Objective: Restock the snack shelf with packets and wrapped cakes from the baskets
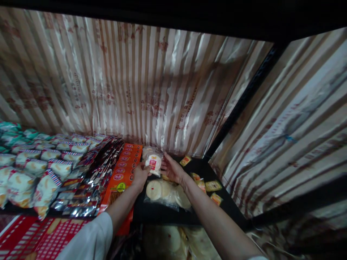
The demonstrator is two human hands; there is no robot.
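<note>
My left hand [140,176] is closed on the lower left edge of a clear packet [153,163] with a round white cracker or wafer and a red label inside. To the right of that packet, my right hand [173,169] has its fingers stretched out; their tips are close to the packet's right edge, and I cannot tell whether they touch it. Below both hands lie several clear packets of round pale wafers [154,190] on the black shelf [148,215]. My right forearm hides part of them. Another clear packet stands behind the held one, against the back.
An orange packaging strip [119,173] lies left of my hands, beside silvery dark-red packets [89,180] and rows of white snack bags [46,189]. Small yellow packets [213,186] lie on the right. A black post [238,104] and striped sheeting [151,79] bound the shelf.
</note>
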